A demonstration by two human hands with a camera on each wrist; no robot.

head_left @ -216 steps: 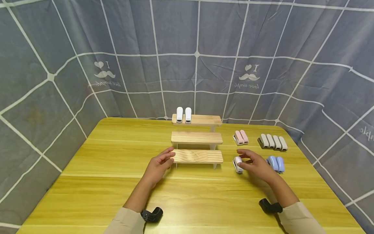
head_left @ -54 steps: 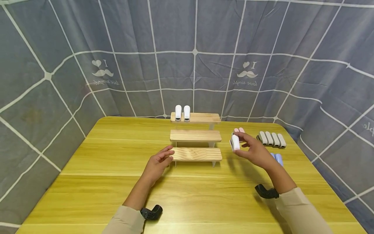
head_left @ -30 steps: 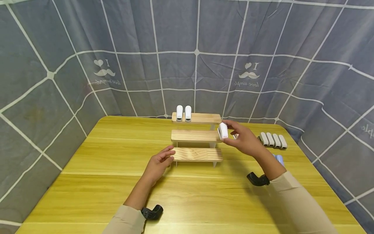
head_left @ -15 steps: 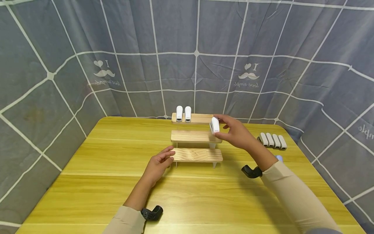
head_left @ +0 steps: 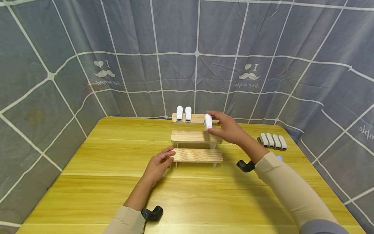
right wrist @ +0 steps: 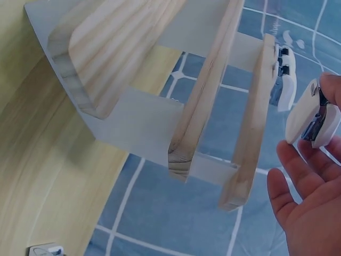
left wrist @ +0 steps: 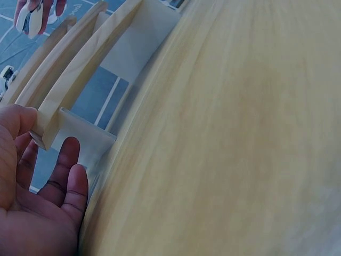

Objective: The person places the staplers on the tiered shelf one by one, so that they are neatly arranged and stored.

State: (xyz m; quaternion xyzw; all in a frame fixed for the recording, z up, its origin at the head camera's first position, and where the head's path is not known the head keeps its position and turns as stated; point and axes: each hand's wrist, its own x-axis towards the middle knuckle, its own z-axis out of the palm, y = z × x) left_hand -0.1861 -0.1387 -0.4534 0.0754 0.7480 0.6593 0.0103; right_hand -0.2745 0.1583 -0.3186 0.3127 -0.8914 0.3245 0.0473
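My right hand (head_left: 229,128) pinches a white mini stapler (head_left: 208,122) between thumb and fingers. It is held upright over the right part of the top shelf (head_left: 198,118) of a three-step wooden display stand. Two white mini staplers (head_left: 184,114) stand side by side at that shelf's left end. In the right wrist view the held stapler (right wrist: 303,114) is apart from the shelf edge. My left hand (head_left: 157,165) grips the left end of the lowest shelf (head_left: 198,155); in the left wrist view the thumb lies on the board's corner (left wrist: 47,125), the other fingers curving below.
Several grey-white mini staplers (head_left: 272,141) stand in a row at the right of the wooden table (head_left: 102,182). A bit of a blue stapler (head_left: 280,158) shows past the right sleeve. A grey grid-patterned curtain (head_left: 175,74) hangs close behind the table.
My right hand has lifted the white stapler off the table and carried it left and back to the top shelf. Its arm now hides the pink staplers. The left hand stays put.
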